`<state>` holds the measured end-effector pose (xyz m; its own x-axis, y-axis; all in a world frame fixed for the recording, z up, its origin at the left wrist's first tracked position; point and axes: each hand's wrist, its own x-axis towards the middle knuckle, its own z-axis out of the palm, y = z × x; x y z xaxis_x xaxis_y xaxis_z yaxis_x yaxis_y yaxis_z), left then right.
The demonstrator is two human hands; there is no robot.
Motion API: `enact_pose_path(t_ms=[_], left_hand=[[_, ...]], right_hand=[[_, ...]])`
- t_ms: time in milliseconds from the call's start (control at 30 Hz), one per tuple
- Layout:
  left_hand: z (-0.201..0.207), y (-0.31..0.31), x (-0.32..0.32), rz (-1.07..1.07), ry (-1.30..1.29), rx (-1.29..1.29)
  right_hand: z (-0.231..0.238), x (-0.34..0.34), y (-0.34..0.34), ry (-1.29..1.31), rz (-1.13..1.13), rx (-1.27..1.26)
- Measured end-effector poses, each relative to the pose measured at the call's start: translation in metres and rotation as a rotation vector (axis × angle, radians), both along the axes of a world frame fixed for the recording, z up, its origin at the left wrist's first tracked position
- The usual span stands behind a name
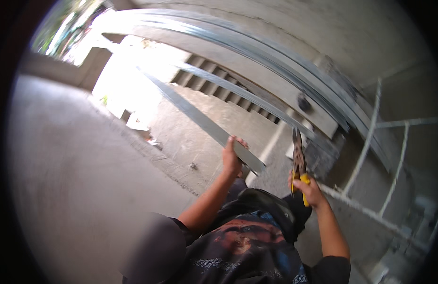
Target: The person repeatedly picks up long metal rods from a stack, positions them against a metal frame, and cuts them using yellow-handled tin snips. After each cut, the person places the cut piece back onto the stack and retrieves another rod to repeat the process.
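My left hand (232, 158) is closed around a long grey metal profile (195, 113), close to its near end. The profile slants away to the far left, where its other end fades into bright light. In my right hand (311, 190) is a pair of tin snips (299, 158) with yellow handles and dark jaws. The jaws point away from me, to the right of the profile's near end and apart from it. Motion blur hides whether the jaws are parted.
Another metal profile (228, 86) runs beyond the held one, across small concrete steps (207, 83). More long profiles (257, 52) lie along a ledge by the wall, near a small dark object (304, 102). Whitish metal bars (367, 150) form a frame at right. A concrete wall (77, 165) fills the left.
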<state>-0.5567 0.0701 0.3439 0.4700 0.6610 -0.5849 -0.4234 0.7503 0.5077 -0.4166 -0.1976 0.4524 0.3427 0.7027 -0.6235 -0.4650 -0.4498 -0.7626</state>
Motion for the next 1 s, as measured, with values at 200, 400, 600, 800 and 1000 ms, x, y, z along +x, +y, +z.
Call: enact_pose_path(t_ms=[200, 400, 600, 800, 1000], left_hand=[[-0.086, -0.027, 0.056, -0.205, 0.037, 0.024], [-0.164, -0.139, 0.151, -0.47, 0.122, -0.156], [-0.245, -0.27, 0.245, -0.758, 0.194, -0.264], [-0.339, -0.352, 0.302, -1.061, 0.391, -0.232], [-0.367, -0.322, 0.349, -1.782, 0.392, 1.2]], right_hand=[[-0.002, 0.032, -0.084, -1.036, -0.05, -0.691], [-0.086, -0.029, -0.212, -0.755, -0.195, -1.103], [-0.163, -0.09, -0.26, -0.707, -0.215, -1.245], [-0.169, -0.072, -0.26, -0.76, 0.043, -1.386], [-0.171, -0.058, -0.282, -0.683, -0.029, -1.388]])
